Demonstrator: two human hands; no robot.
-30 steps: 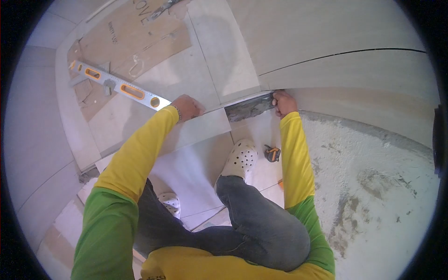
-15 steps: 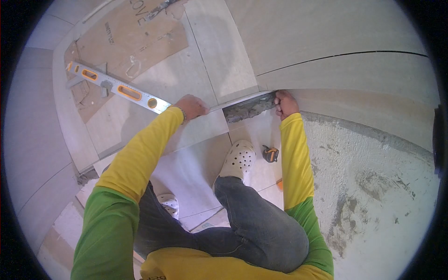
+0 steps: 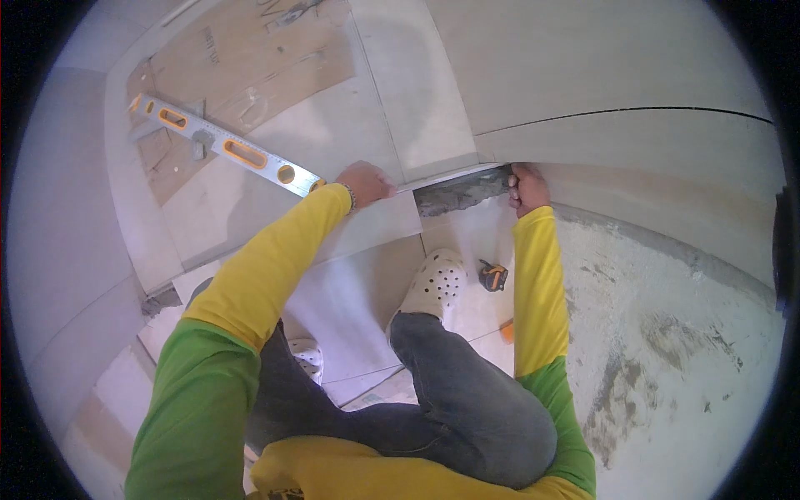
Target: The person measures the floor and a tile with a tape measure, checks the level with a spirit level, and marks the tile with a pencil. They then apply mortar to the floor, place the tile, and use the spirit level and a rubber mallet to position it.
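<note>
A thin pale strip [image 3: 450,176] runs along the edge of the raised tiled floor, above a rough cement gap [image 3: 461,195]. My left hand [image 3: 367,184] is closed at the strip's left part, fingers pressed together near the edge. At the right end of the gap, by the wall, my right hand [image 3: 529,190] is closed with its fingers curled at the strip's end. The spirit level [image 3: 243,154], silver with orange-rimmed openings, lies on the raised floor and reaches to my left wrist.
Cardboard [image 3: 250,67] covers part of the raised floor. A tape measure [image 3: 492,276] lies beside my white shoe [image 3: 435,283], with an orange object [image 3: 507,332] nearer me. On the right stands a rough whitish surface [image 3: 658,350] below the tiled wall [image 3: 617,67].
The whole view has shifted, so hands, level and floor appear slightly farther right. Both hands keep about the same places along the edge.
</note>
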